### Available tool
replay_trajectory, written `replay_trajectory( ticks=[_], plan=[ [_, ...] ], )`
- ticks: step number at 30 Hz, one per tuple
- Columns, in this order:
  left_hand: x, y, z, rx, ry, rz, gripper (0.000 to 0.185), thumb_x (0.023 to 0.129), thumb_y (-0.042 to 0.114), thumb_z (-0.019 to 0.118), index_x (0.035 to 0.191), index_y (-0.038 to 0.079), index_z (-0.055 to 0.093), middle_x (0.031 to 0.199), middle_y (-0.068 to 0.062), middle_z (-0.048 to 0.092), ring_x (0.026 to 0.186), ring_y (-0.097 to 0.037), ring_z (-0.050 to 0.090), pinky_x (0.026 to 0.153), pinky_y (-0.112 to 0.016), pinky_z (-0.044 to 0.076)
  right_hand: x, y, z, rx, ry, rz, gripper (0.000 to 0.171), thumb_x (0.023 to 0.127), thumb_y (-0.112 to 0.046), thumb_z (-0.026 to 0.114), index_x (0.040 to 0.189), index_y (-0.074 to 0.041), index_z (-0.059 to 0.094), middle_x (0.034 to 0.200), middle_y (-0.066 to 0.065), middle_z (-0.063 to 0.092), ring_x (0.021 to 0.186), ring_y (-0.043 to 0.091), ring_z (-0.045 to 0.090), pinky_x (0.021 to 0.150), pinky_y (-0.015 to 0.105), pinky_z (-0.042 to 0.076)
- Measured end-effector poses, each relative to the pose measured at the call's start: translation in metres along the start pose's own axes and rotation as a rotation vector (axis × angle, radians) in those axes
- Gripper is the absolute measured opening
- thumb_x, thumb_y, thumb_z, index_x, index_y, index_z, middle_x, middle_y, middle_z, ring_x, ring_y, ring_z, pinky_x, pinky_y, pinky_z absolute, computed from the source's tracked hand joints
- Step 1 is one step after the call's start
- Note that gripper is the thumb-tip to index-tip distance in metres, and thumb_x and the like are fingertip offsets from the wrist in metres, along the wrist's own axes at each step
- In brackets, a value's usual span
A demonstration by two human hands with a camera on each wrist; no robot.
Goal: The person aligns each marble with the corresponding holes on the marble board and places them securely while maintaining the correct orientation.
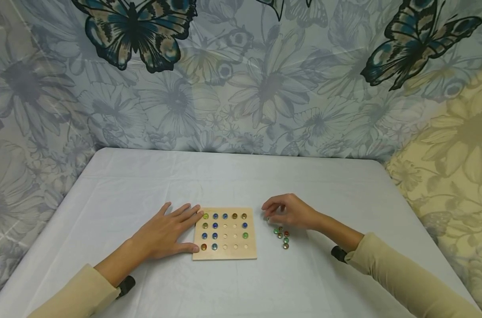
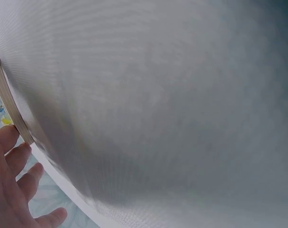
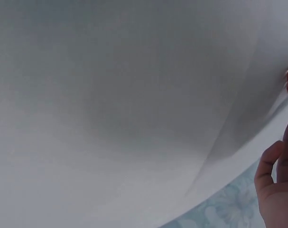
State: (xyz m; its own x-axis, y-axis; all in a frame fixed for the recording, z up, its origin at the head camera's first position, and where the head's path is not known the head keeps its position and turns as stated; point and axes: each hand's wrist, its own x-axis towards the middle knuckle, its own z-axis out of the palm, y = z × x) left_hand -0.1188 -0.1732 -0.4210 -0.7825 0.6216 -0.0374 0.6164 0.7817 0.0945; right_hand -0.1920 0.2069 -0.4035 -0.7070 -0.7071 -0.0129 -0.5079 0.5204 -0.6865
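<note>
A wooden board [image 1: 229, 255] with rows of round hollows lies on the white table. Coloured glass marbles sit in its top row, its two left columns and part of its right column. My left hand [image 1: 167, 232] spreads its fingers against the board's left edge, the thumb on the lower left corner. Just right of the board, my right hand [image 1: 292, 212] pinches a small glass marble [image 1: 267, 219] between thumb and forefinger, mostly covered by the fingertips. Below that hand lies a loose cluster of green and reddish marbles [image 1: 286, 240].
The white cloth-covered table [image 1: 165, 172] reaches back to a curtain [image 1: 241, 106] printed with flowers and butterflies. Dark bands [image 1: 126, 286] show at both wrists beside beige sleeves [image 1: 77, 293].
</note>
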Motion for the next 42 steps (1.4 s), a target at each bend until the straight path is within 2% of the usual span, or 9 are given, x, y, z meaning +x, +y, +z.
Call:
replay_trajectory(
  ticks=[10,19,28,35,42],
  plan=[
    [-0.001,0.001,-0.001,-0.01,-0.002,-0.005,0.09,0.088,0.078,0.044,0.155,0.018,0.038,0.159,-0.003,0.035,0.146,-0.029,0.033,0.112,-0.066,0.023,0.003,-0.015,0.011,0.07,-0.059,-0.018,0.027,0.088,-0.003,0.073,0.115,-0.006,0.07,0.096,-0.003,0.074,0.088,0.008,0.066,0.082,0.039,0.053],
    [-0.001,0.0,0.0,-0.003,0.003,0.001,0.091,0.088,0.079,0.041,0.155,0.017,0.038,0.16,-0.003,0.035,0.146,-0.029,0.033,0.112,-0.066,0.023,0.005,-0.028,0.023,0.132,-0.089,-0.093,0.026,0.088,0.0,0.073,0.113,-0.006,0.071,0.097,-0.001,0.074,0.085,0.009,0.066,0.078,0.034,0.054],
    [-0.001,0.0,-0.001,0.003,0.007,0.005,0.09,0.089,0.078,0.041,0.155,0.017,0.039,0.159,-0.004,0.036,0.145,-0.029,0.034,0.112,-0.066,0.024,0.007,-0.041,0.033,0.156,-0.125,-0.091,0.026,0.087,0.002,0.072,0.111,-0.007,0.072,0.096,-0.003,0.073,0.084,0.008,0.066,0.08,0.035,0.054],
    [0.0,0.0,-0.001,0.006,0.004,0.003,0.09,0.089,0.079,0.04,0.155,0.017,0.039,0.159,-0.004,0.036,0.145,-0.029,0.034,0.112,-0.066,0.024,0.008,-0.047,0.043,0.152,-0.161,-0.087,0.025,0.086,0.001,0.074,0.108,-0.008,0.072,0.096,-0.005,0.073,0.085,0.005,0.066,0.082,0.031,0.054],
    [0.0,-0.001,0.0,0.005,0.0,0.003,0.09,0.089,0.079,0.039,0.155,0.018,0.038,0.159,-0.004,0.035,0.146,-0.029,0.033,0.112,-0.066,0.024,0.008,-0.049,0.048,0.154,-0.175,-0.103,0.024,0.085,0.003,0.074,0.107,-0.008,0.072,0.094,-0.005,0.073,0.084,0.005,0.065,0.08,0.03,0.055]
  ],
)
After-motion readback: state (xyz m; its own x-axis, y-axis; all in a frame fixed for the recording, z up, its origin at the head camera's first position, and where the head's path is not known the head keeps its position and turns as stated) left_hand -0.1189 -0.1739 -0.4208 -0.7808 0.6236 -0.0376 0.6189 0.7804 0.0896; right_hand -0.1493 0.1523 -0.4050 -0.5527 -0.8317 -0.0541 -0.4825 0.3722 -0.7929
